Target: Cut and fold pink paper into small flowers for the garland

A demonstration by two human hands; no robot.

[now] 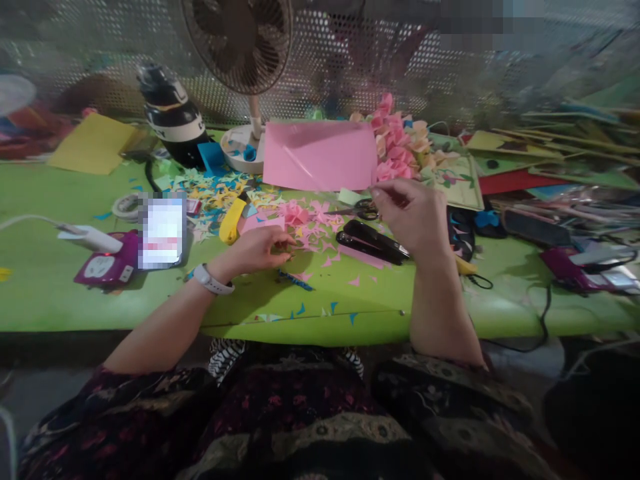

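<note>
The left hand (263, 252) has curled fingers near the pink scraps (319, 212); I can't tell if it holds anything. Lots of cutting looks done. Behind the scraps, the big pink sheet (320, 153) looks whole, so it seems uncut. Scissors (367, 211) and a black stapler (373, 241) lie free. The right hand (415, 217) bends its fingers by the sheet's corner; its grip is unclear. Behind it, many folded pink shapes (395, 160) look made.

Glossy black stapler (373, 241), matt pink paper (320, 155), smooth green tabletop (350, 293).
</note>
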